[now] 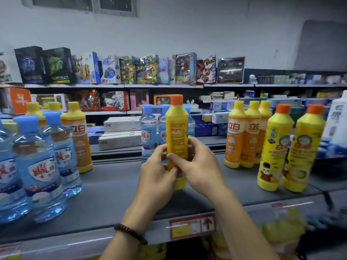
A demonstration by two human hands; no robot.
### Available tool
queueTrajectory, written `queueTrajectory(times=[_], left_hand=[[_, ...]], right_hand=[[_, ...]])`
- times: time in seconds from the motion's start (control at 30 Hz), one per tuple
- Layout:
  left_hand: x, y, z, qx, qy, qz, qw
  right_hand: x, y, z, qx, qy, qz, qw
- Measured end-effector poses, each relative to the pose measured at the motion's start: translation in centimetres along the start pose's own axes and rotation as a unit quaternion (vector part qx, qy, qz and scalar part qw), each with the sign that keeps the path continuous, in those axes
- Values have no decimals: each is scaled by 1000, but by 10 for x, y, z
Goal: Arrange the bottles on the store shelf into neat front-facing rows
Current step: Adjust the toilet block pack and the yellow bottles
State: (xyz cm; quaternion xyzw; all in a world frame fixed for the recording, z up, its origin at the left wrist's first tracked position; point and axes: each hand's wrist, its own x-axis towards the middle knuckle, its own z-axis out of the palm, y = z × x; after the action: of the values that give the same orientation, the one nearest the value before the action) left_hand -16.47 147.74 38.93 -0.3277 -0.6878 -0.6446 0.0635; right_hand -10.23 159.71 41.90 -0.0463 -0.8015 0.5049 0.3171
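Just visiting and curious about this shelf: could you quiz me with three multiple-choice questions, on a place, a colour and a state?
1. Where are the other two orange-capped bottles? A) left of the hands B) right of the hands C) top shelf
2. The cap of the held bottle is: A) orange B) blue C) green
3. The held bottle is: A) lying flat B) standing untouched C) upright, gripped by both hands

B: they stand right of both hands. A: orange tops it. C: left hand and right hand wrap it.
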Motion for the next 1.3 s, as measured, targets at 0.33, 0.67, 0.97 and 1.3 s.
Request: queueTrajectory(times=[0.33, 0.67, 0.97, 1.3], left_hand=[[-9, 33, 139, -60, -51, 28, 997], [-9, 36, 196, 5, -74, 16, 997], [-15, 38, 197, 31, -88, 1, 996], [-25, 46, 118, 205, -25, 14, 978]], right_hand=[[-48, 42, -133, -30, 169, 5, 985], [-74, 68, -180, -108, 159, 23, 981], [-77, 77, -185, -116, 167, 19, 979], [-62, 45, -161, -111, 98, -50, 988]])
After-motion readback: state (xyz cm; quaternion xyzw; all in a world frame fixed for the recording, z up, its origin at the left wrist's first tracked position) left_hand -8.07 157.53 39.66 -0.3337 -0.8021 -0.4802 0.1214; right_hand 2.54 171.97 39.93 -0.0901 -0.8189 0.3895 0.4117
